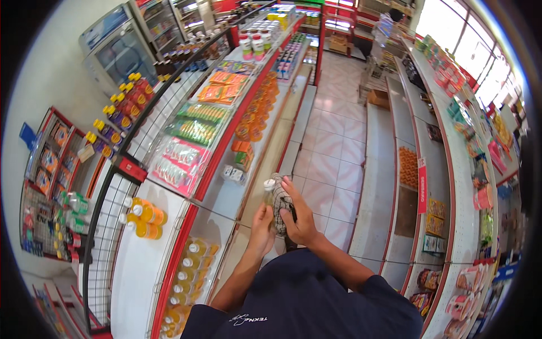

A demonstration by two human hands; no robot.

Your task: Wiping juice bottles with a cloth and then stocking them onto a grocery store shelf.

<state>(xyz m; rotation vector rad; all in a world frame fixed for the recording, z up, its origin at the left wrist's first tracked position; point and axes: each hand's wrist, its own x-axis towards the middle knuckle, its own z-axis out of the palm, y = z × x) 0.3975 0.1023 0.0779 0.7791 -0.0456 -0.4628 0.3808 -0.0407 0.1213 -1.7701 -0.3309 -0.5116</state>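
Centrally held bottle [268, 197]: white-capped, roughly upright, to the right of the white shelf [132, 277] and apart from it.
Left hand [261, 230]: closed around the bottle's lower part, right of the white shelf.
Right hand [300, 220]: gripping a grey patterned cloth [279, 206] against the bottle's right side, farther right of the white shelf than the left hand.
Yellow bottles [148, 217]: white-capped cluster standing on the white shelf.
Lower bottles [189, 263]: similar yellow bottles, in rows below the white shelf's red edge.
Wire panel [101, 243]: black-framed, along the white shelf's left side.
Green packets [195, 121]: laid flat beyond the white shelf.
Tiled floor [339, 158]: pale, patterned, right of the white shelf.
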